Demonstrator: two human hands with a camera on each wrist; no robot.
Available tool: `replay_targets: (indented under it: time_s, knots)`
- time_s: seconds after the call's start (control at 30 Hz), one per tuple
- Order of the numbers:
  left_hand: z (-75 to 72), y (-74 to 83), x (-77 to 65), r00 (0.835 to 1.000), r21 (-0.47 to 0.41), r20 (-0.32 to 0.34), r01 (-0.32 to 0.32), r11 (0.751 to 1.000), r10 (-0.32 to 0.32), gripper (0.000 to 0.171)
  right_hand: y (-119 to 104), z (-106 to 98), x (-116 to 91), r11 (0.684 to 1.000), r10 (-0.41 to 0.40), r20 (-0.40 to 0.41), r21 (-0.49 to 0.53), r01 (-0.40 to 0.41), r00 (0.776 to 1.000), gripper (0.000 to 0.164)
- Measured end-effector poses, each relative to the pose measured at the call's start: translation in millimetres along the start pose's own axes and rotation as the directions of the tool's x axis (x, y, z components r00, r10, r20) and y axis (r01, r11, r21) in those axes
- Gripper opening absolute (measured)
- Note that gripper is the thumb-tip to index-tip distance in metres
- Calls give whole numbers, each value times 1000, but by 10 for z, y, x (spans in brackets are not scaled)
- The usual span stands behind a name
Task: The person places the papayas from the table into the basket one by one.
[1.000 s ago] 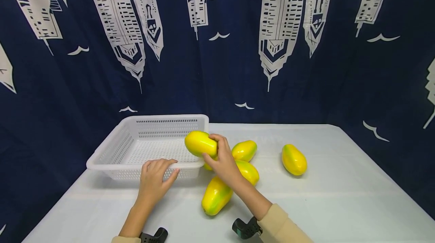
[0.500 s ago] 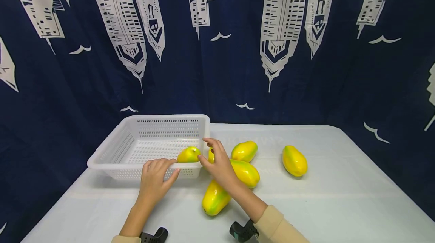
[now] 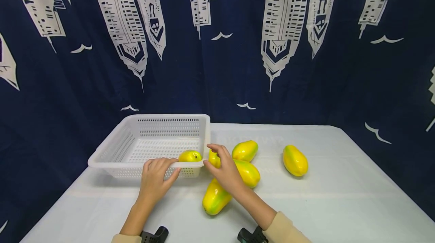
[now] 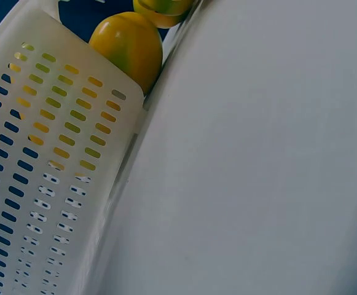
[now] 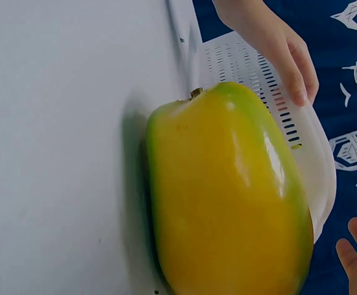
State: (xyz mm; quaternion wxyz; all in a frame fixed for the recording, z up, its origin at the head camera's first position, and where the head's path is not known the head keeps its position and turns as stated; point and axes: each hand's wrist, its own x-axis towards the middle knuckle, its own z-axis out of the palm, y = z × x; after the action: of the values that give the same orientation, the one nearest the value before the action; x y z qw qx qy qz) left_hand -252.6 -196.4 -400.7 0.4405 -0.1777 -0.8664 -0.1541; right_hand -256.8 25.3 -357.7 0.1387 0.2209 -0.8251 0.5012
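My left hand [image 3: 154, 177] holds the near rim of a white plastic basket [image 3: 115, 166], fingers over the edge and thumb outside. Inside the basket's near right corner lies one yellow-green papaya [image 3: 189, 156]. Just beyond the basket's right end, my right hand [image 3: 224, 169] hovers over the fruit with fingers spread and nothing held. Beneath and around it lie several papayas: a near one [image 3: 214, 199], a middle one [image 3: 249, 174], a back one [image 3: 245, 150], and one partly hidden by the fingers [image 3: 214, 158]. A papaya [image 5: 227, 196] fills much of the right wrist view.
A lone papaya [image 3: 295, 160] lies farther right on the white table [image 3: 340, 197]. Behind the table hangs a dark blue curtain [image 3: 231, 69] with white building prints. The basket's wall [image 4: 126, 114] rises close to the left wrist camera.
The right hand released a papaya into the basket's near right corner, where it settled lower. That hand then drew back slightly right, over the other fruit. The left hand stayed on the rim.
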Motion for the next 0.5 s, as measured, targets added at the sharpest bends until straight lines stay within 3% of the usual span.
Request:
replay_targets:
  time_s: [0.5]
  knots:
    - [-18,6,6,1000,-5,21,7,1000,-7,27,147,-268,-135,999,34,-72,-13,-35,997,36]
